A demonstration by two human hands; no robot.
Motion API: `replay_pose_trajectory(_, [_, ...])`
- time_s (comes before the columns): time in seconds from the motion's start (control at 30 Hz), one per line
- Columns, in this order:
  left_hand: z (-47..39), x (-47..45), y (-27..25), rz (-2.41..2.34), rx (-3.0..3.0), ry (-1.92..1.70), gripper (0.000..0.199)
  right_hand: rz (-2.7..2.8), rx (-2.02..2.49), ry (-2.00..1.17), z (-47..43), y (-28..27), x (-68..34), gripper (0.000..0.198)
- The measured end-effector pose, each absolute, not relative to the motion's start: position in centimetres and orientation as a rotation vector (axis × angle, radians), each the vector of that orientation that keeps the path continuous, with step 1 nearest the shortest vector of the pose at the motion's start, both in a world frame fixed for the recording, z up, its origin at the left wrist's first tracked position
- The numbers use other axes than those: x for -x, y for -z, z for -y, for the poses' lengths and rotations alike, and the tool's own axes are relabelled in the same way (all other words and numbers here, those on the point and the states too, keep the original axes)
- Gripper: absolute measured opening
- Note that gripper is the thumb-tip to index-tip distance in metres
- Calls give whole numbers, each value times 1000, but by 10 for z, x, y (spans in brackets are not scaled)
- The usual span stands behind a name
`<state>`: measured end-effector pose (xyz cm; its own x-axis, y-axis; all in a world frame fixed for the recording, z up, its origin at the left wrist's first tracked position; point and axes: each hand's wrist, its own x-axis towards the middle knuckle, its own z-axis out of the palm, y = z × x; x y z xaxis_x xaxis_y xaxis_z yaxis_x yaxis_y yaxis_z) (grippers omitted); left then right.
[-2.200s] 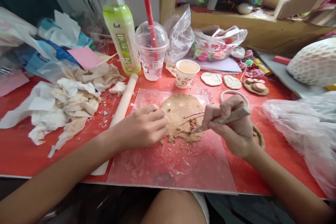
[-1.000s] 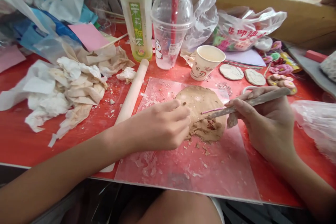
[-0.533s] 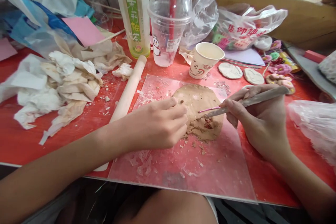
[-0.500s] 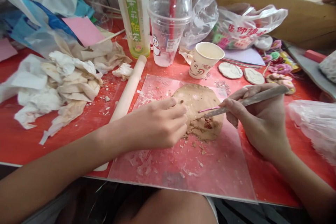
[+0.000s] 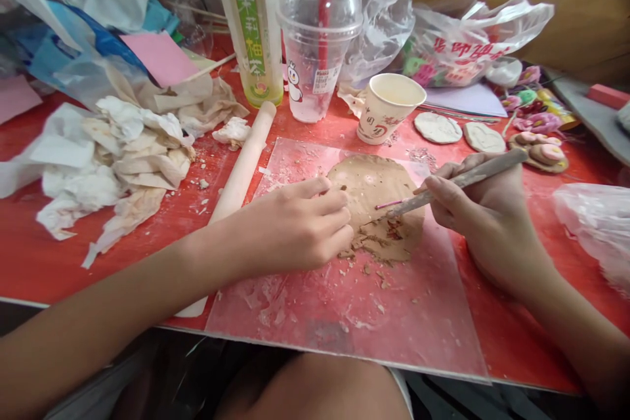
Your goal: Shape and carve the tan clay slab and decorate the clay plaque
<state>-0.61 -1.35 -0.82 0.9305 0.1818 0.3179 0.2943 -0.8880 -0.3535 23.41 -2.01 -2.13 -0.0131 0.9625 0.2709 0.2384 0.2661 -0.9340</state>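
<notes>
A flat slab of brown clay (image 5: 374, 184) lies on a clear sheet (image 5: 394, 321), its lower part scraped and crumbly. My right hand (image 5: 482, 203) is closed round a grey, clay-smeared modelling tool (image 5: 472, 177) whose tip rests at the slab's rough part. Beside that tool, a thin pink stick (image 5: 388, 204) sticks out from the same fingers. My left hand (image 5: 305, 226) is curled at the slab's left edge, covering some of it. A tiny dark brown bit shows at its fingertips; whether they pinch it is unclear.
A wooden rolling pin (image 5: 243, 161) lies left of the sheet, near crumpled tissues (image 5: 123, 144). Behind stand a tea bottle (image 5: 253, 33), a domed plastic cup (image 5: 312, 46) and a paper cup (image 5: 388, 108). Pale clay discs (image 5: 438, 127) and a plastic bag (image 5: 467, 46) are at right.
The view has shifted slightly. My right hand and its tool have moved a little against the slab, the tool's tip staying near the rough patch. My left hand stays curled by the edge.
</notes>
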Motion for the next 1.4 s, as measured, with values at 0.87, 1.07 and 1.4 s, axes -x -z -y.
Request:
replay_pose_trajectory(0.87, [13, 11, 5, 631, 2521, 412, 25, 2476, 718, -19, 56, 18, -232, 19])
replay_pose_trajectory(1.07, [12, 10, 7, 638, 2547, 356, 23, 2283, 805, -153, 63, 10, -232, 17])
replay_pose_trajectory(1.4, [12, 9, 7, 631, 2527, 365, 22, 1708, 1089, -633, 54, 14, -235, 27])
